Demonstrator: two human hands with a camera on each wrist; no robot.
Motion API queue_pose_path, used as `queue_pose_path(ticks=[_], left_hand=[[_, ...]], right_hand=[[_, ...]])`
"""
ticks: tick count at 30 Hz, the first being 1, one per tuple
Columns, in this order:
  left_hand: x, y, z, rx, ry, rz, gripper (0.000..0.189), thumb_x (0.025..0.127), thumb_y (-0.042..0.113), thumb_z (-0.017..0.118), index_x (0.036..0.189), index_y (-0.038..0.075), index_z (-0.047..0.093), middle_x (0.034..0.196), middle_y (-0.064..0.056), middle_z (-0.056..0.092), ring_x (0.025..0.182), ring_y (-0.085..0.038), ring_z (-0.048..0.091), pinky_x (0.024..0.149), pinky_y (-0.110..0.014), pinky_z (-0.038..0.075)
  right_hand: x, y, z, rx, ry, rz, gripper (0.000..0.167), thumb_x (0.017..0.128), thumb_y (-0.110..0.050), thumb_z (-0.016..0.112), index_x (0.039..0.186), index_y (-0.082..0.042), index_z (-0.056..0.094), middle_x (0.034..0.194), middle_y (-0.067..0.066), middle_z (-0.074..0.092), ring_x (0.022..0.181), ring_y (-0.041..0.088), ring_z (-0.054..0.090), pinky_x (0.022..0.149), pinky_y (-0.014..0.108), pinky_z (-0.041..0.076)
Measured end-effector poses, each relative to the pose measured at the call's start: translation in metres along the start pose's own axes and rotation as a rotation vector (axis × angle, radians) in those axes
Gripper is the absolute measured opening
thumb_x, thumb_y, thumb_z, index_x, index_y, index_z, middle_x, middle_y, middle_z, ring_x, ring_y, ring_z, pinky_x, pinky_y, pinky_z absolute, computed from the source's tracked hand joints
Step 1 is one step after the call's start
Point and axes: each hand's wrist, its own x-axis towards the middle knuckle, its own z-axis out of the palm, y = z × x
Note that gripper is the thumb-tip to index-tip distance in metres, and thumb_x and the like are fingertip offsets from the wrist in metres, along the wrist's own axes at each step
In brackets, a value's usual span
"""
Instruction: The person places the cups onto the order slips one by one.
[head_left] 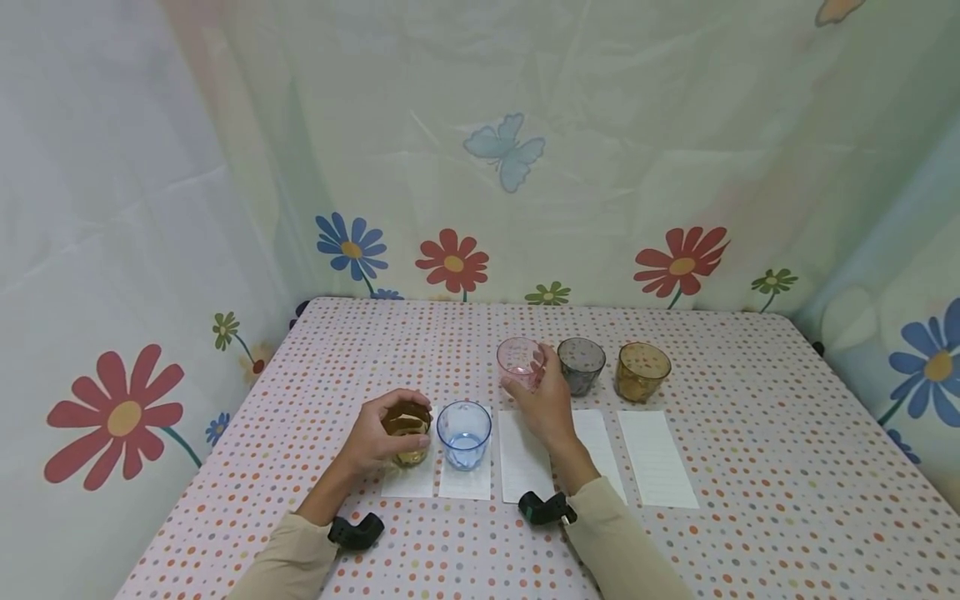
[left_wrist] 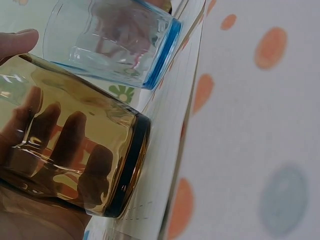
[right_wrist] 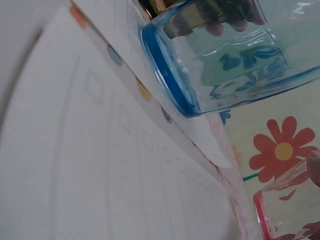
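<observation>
At the left, my left hand (head_left: 371, 435) grips an amber glass cup (head_left: 410, 446); its fingers show through the amber wall in the left wrist view. The base of that cup stands at a white paper sheet (head_left: 407, 485). Just right of it, a clear blue cup (head_left: 465, 442) stands upright on another sheet. My right hand (head_left: 551, 404) reaches farther back and holds a pink clear cup (head_left: 516, 357) between thumb and fingers. In the right wrist view, only part of the pink cup (right_wrist: 282, 205) enters at the lower right corner.
To the right of the pink cup stand a grey cup (head_left: 582, 371) and a second amber cup (head_left: 642, 372). Several lined paper sheets (head_left: 658, 458) lie in a row on the dotted tablecloth (head_left: 757, 433). A flower-patterned curtain (head_left: 570, 208) rises behind the table.
</observation>
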Motion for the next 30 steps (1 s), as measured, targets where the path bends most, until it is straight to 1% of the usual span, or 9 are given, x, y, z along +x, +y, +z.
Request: queue_pose_path(ticks=[5, 7, 10, 14, 19, 22, 25, 27, 30], left_hand=[[0.000, 0.000, 0.000, -0.002, 0.000, 0.003, 0.044, 0.083, 0.001, 0.079, 0.122, -0.007, 0.061, 0.118, -0.039, 0.057, 0.105, -0.045, 0.063, 0.094, -0.058, 0.054], [0.000, 0.001, 0.000, 0.000, 0.001, 0.001, 0.044, 0.083, 0.001, 0.079, 0.122, -0.007, 0.061, 0.118, -0.039, 0.057, 0.105, -0.042, 0.064, 0.094, -0.058, 0.054], [0.000, 0.002, 0.000, 0.007, 0.003, -0.005, 0.045, 0.082, 0.003, 0.080, 0.122, -0.007, 0.061, 0.118, -0.035, 0.059, 0.105, -0.037, 0.065, 0.094, -0.055, 0.055], [0.000, 0.002, 0.001, 0.013, 0.004, -0.007, 0.045, 0.083, 0.004, 0.080, 0.122, -0.007, 0.061, 0.118, -0.031, 0.061, 0.106, -0.037, 0.065, 0.094, -0.054, 0.055], [-0.001, 0.001, 0.001, 0.023, 0.006, -0.014, 0.047, 0.083, 0.003, 0.079, 0.123, -0.011, 0.059, 0.118, -0.031, 0.061, 0.106, -0.038, 0.065, 0.095, -0.053, 0.055], [-0.001, 0.002, 0.001, 0.022, 0.013, -0.016, 0.047, 0.083, 0.003, 0.079, 0.123, -0.011, 0.059, 0.119, -0.034, 0.060, 0.106, -0.036, 0.065, 0.095, -0.054, 0.055], [-0.001, 0.003, 0.001, 0.018, 0.016, -0.012, 0.046, 0.082, 0.003, 0.080, 0.122, -0.008, 0.060, 0.119, -0.037, 0.059, 0.106, -0.037, 0.065, 0.095, -0.056, 0.054], [0.000, 0.004, 0.001, 0.016, 0.014, -0.013, 0.046, 0.082, 0.003, 0.080, 0.122, -0.007, 0.061, 0.119, -0.036, 0.059, 0.106, -0.038, 0.065, 0.095, -0.057, 0.054], [0.000, 0.003, 0.001, 0.018, 0.009, -0.008, 0.046, 0.082, 0.003, 0.080, 0.123, -0.007, 0.060, 0.119, -0.034, 0.060, 0.106, -0.040, 0.064, 0.095, -0.057, 0.054]], right_hand=[[-0.008, -0.010, -0.008, 0.056, -0.018, -0.036, 0.088, 0.090, -0.019, 0.079, 0.158, -0.008, 0.025, 0.155, 0.019, 0.042, 0.140, 0.037, 0.045, 0.115, 0.047, 0.041], [-0.011, -0.014, -0.012, 0.061, -0.022, -0.051, 0.088, 0.089, -0.020, 0.080, 0.158, -0.007, 0.027, 0.154, 0.018, 0.044, 0.139, 0.036, 0.046, 0.115, 0.046, 0.041], [-0.016, -0.019, -0.018, 0.053, -0.026, -0.061, 0.089, 0.087, -0.021, 0.082, 0.157, -0.007, 0.029, 0.152, 0.017, 0.046, 0.138, 0.034, 0.047, 0.114, 0.046, 0.043], [-0.022, -0.023, -0.028, 0.036, -0.040, -0.061, 0.089, 0.084, -0.024, 0.084, 0.155, -0.008, 0.033, 0.150, 0.016, 0.050, 0.138, 0.034, 0.048, 0.113, 0.047, 0.044], [-0.031, -0.020, -0.041, 0.013, -0.035, -0.072, 0.084, 0.082, -0.022, 0.085, 0.151, -0.009, 0.040, 0.144, 0.017, 0.055, 0.133, 0.035, 0.054, 0.110, 0.046, 0.047], [-0.035, -0.016, -0.046, 0.001, -0.025, -0.112, 0.080, 0.080, -0.018, 0.085, 0.148, -0.007, 0.044, 0.138, 0.017, 0.060, 0.123, 0.034, 0.061, 0.103, 0.046, 0.052], [-0.036, -0.010, -0.049, -0.014, -0.035, -0.163, 0.076, 0.078, -0.015, 0.086, 0.143, -0.006, 0.048, 0.132, 0.015, 0.064, 0.114, 0.030, 0.064, 0.096, 0.042, 0.056], [-0.037, -0.006, -0.050, -0.020, -0.063, -0.195, 0.072, 0.077, -0.014, 0.086, 0.139, -0.006, 0.050, 0.128, 0.014, 0.067, 0.111, 0.029, 0.065, 0.093, 0.038, 0.057], [-0.037, 0.002, -0.052, -0.028, -0.134, -0.238, 0.068, 0.075, -0.012, 0.085, 0.134, -0.004, 0.053, 0.121, 0.013, 0.069, 0.109, 0.029, 0.065, 0.088, 0.034, 0.057]])
